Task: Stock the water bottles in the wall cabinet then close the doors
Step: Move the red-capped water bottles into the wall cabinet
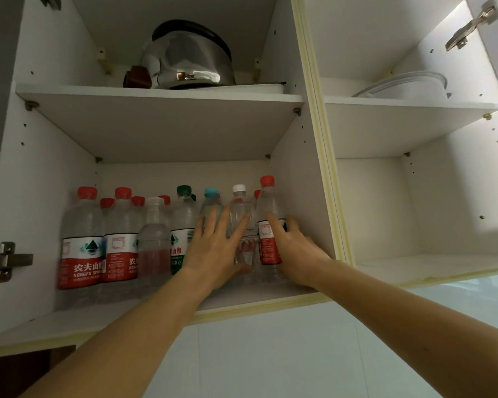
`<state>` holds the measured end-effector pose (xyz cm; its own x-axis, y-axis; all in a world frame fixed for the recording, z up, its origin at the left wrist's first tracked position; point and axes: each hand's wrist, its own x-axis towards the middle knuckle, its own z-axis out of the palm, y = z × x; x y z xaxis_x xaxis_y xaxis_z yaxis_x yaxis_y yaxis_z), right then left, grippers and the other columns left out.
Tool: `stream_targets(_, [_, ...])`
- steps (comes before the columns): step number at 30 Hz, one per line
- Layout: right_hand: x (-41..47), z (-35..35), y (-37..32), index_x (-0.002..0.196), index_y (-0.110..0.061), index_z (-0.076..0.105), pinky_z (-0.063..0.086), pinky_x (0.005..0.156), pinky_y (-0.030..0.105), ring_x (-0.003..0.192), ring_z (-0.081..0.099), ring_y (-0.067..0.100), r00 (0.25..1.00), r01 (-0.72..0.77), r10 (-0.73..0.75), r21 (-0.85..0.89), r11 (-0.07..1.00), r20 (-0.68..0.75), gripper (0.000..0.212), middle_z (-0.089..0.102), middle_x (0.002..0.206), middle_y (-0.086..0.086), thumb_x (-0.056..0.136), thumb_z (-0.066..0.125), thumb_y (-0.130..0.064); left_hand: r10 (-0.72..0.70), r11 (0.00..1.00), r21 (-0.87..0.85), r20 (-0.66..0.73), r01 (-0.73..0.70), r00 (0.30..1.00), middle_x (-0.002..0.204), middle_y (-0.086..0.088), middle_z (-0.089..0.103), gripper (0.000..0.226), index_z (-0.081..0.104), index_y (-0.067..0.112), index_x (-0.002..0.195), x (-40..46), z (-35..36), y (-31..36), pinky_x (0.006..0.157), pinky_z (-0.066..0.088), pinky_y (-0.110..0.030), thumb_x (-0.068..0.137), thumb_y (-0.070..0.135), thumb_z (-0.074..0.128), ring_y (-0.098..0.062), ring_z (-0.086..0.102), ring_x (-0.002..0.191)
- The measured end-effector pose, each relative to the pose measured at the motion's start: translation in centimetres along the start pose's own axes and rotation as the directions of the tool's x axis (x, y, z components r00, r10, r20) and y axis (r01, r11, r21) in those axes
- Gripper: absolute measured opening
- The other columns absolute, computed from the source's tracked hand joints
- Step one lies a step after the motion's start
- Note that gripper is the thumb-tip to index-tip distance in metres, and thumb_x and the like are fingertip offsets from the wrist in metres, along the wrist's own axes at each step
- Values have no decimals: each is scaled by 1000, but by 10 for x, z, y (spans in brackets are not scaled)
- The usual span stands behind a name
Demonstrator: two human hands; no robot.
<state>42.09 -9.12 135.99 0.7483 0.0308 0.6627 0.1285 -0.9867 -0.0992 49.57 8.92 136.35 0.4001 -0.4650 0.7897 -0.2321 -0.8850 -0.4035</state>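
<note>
In the cabinet (302, 173), left hand (213, 251) presses flat with spread fingers; right hand (295, 248) seems to clasp the right bottle (269, 225), which may topple its neighbours.

Bottles by cap colour: seven red (87, 192), two white (239, 188), one green (184, 190), one blue (211, 192); one kettle (188, 57); two hands (213, 248).

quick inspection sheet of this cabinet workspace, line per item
surface: white lower shelf of the left cabinet bay, bottles in rows
job's things: clear plastic water bottles, mostly red-capped; one green-capped, one blue-capped, one white-capped
clutter: shiny steel kettle on the upper shelf
hands: left hand flat against the bottles; right hand on the rightmost red-capped bottle
cables: nothing seen
surroundings: doors open, metal hinge visible
</note>
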Motion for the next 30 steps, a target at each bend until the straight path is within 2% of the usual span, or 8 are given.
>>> stream_targets(3, [4,-1,-2,157,-39,-16,54,97,53,118,58,42,1000,-9,8,7,1000,25,121,22,155,22,86,74,2,14,1000,16,20,-14,1000,168,-17,-15,111,-20,29,159,0,0,-2,124,3,-56,86,77,49,-40,-12,154])
stream_targets(6, [6,0,-2,157,-38,-17,55,96,52,116,59,41,999,-20,20,-3,1000,47,120,21,155,22,87,70,5,29,999,45,38,-31,999,167,-16,-18,111,-23,29,158,1,0,-4,125,3,-55,87,78,47,-40,-14,154])
stream_targets(10, [10,4,-1,159,-31,-10,57,91,50,114,60,42,1000,10,-7,-149,989,21,115,26,150,25,86,71,3,33,998,55,56,-36,998,167,-18,-18,113,-24,28,158,3,3,-3,125,3,-56,87,78,48,-40,-13,154])
stream_targets(14, [13,11,-1,160,-16,-2,52,96,49,131,43,45,999,38,-48,-360,932,-20,110,26,150,29,85,77,-9,48,996,74,49,-52,998,167,-20,-13,113,-20,25,159,8,6,-3,125,4,-54,86,79,47,-39,-9,155])
stream_targets(18, [14,15,0,157,-11,13,53,96,47,135,35,43,996,45,-72,-414,909,-50,101,24,151,25,83,81,-15,56,998,33,45,-58,997,167,-18,-9,110,-14,25,160,6,7,-5,126,9,-52,87,75,52,-38,-6,155])
stream_targets(21, [17,14,1,158,-12,12,53,95,45,138,28,42,990,67,-113,-437,897,-81,105,16,156,21,80,82,-16,37,999,-25,-15,-37,999,168,-17,-7,112,-8,25,161,2,3,-17,124,10,-48,85,71,60,-37,-4,155])
stream_targets(27, [25,10,7,159,-15,5,38,112,48,144,25,41,985,94,-153,-492,865,-81,114,9,160,24,76,84,-14,164,986,-42,98,-161,982,161,-1,-38,126,-30,38,152,-14,2,-61,113,-1,-42,75,82,59,-24,-25,151])
stream_targets(30, [26,11,5,160,-16,3,39,111,47,143,30,40,987,94,-144,-469,878,-73,118,7,161,23,75,85,-14,172,985,-15,92,-172,981,161,-1,-39,127,-25,35,155,-18,3,-66,114,1,-42,73,84,58,-27,-23,153])
